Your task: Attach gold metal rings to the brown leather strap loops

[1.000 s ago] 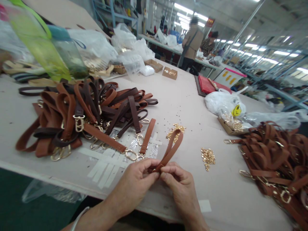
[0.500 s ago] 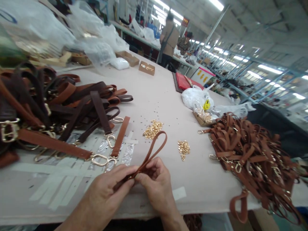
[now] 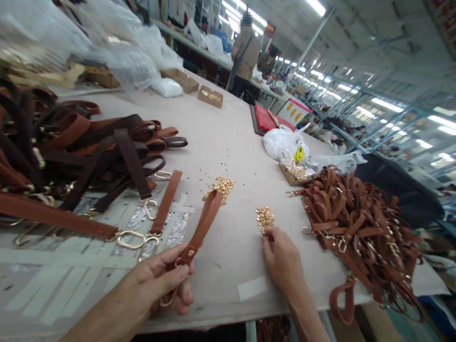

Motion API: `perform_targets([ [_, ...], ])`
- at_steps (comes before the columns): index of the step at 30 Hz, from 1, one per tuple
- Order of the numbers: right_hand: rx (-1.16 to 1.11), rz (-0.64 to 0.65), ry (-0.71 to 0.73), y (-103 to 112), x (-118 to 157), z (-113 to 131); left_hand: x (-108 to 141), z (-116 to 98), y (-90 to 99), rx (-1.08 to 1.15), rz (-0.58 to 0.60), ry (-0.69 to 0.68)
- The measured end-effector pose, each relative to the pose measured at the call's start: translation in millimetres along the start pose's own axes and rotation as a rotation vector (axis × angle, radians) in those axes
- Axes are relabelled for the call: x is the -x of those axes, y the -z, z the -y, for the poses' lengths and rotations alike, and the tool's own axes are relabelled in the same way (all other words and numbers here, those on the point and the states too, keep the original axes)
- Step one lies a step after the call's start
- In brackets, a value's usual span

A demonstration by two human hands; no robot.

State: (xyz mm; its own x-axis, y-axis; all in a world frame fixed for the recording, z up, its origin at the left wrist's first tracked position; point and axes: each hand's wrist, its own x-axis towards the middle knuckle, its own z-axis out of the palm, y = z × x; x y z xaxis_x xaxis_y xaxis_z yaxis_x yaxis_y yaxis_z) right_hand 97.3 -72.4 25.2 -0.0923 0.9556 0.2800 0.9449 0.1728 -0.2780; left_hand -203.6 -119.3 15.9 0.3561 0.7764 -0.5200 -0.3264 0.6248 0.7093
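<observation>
My left hand [image 3: 167, 280] is closed on a brown leather wrist strap [image 3: 203, 225], its loop pointing up and away. A gold rivet [image 3: 191, 253] shows on the strap near my thumb, and part of a metal ring sticks out under my fingers. My right hand [image 3: 283, 254] rests on the table at the near edge of a small heap of gold rivet pieces [image 3: 265, 216]. Its thumb and fingertips are bent together there; what they pinch is hidden. Farther off, behind the strap's loop, lies a larger heap of gold rivet pieces [image 3: 224, 184].
Dark and tan leather straps with gold clasps [image 3: 121, 152] pile up on the left. A tangle of brown straps [image 3: 356, 228] lies on the right, beside a small carton of gold parts [image 3: 290, 175] and a white plastic bag [image 3: 280, 142]. Two people stand far back.
My right hand has let go of the strap and moved right to the small rivet heap. My left hand keeps the strap, now turned so its rivet faces me.
</observation>
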Motion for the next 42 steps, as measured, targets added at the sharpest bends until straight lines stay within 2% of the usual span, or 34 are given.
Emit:
perform_targets([
  [7, 0.153, 0.02, 0.053, -2, -6, -2, 5, -9, -5.9, 0.066, -0.081, -0.073],
  [13, 0.359, 0.028, 0.254, 1, -6, 4, 7, -16, -10.9, 0.062, -0.114, -0.02],
  [16, 0.41, 0.053, 0.308, 1, -7, 5, 4, -15, -11.9, 0.059, -0.123, -0.021],
  [19, 0.365, 0.045, 0.289, 0, -10, 0, 2, -13, -13.8, 0.008, -0.123, -0.066],
  [24, 0.084, -0.004, 0.12, -1, -10, -10, 1, -12, -18.3, -0.06, -0.104, -0.129],
  [26, -0.115, -0.029, 0.057, 1, -7, -1, -1, -11, -18.4, -0.09, -0.125, -0.173],
  [28, -0.373, -0.057, 0.012, 2, 0, 21, -3, -10, -17.7, -0.141, -0.138, -0.233],
  [30, -0.618, -0.049, 0.029, 1, 8, 51, -4, -9, -17.3, -0.203, -0.147, -0.287],
  [32, -0.761, -0.018, 0.1, -4, 13, 81, -3, -9, -18.2, -0.26, -0.162, -0.322],
  [34, -0.797, 0.001, 0.173, -10, 16, 104, -1, -10, -19.8, -0.301, -0.165, -0.355],
  [36, -0.792, -0.009, 0.209, -16, 15, 117, 1, -11, -21.1, -0.318, -0.151, -0.392],
  [42, -0.708, 0.003, 0.239, -15, 10, 123, 1, -9, -19.9, -0.408, -0.17, -0.489],
])
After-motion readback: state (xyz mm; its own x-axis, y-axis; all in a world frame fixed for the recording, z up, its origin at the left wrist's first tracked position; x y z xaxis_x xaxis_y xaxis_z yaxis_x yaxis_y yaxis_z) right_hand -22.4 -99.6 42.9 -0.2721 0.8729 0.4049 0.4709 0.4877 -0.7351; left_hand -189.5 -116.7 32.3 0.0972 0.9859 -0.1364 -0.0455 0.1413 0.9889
